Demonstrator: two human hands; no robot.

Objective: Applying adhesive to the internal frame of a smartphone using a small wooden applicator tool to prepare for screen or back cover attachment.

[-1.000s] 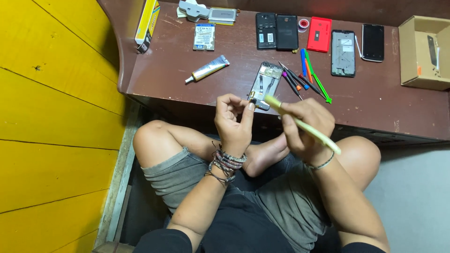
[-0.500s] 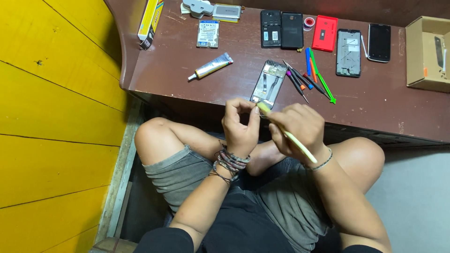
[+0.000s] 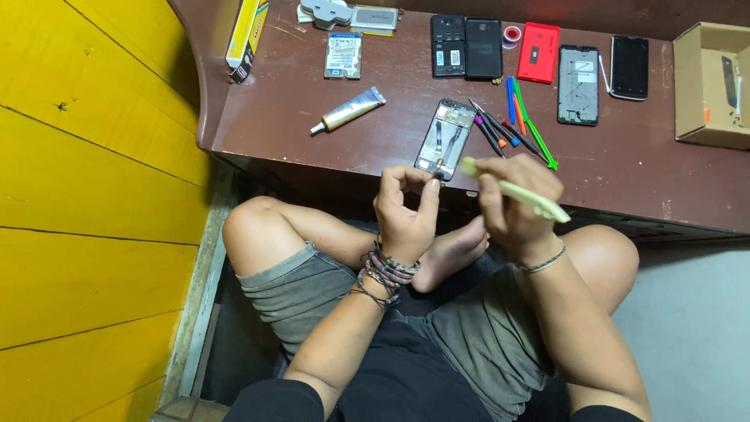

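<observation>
I sit cross-legged at a low dark-brown table (image 3: pixel 625 172). My left hand (image 3: pixel 406 215) pinches something very small between thumb and fingertips just below the table's front edge; the item itself is too small to make out. My right hand (image 3: pixel 516 203) grips a pale yellow-green plastic pry tool (image 3: pixel 516 191) whose tip points left toward my left fingers. Right behind both hands an opened phone frame (image 3: pixel 445 139) lies on the table with its insides showing.
On the table: a glue tube (image 3: pixel 348 111), several coloured screwdrivers and pry sticks (image 3: pixel 516 117), two black phone backs (image 3: pixel 466 47), a red phone cover (image 3: pixel 539 53), another opened frame (image 3: pixel 579 84), a black phone (image 3: pixel 629 67), a cardboard box (image 3: pixel 715 84). Yellow wooden wall (image 3: pixel 86 195) at left.
Both hands stayed close together in front of the table edge with the pry tool. The tool's tip now points at my left fingertips instead of sloping down to the right.
</observation>
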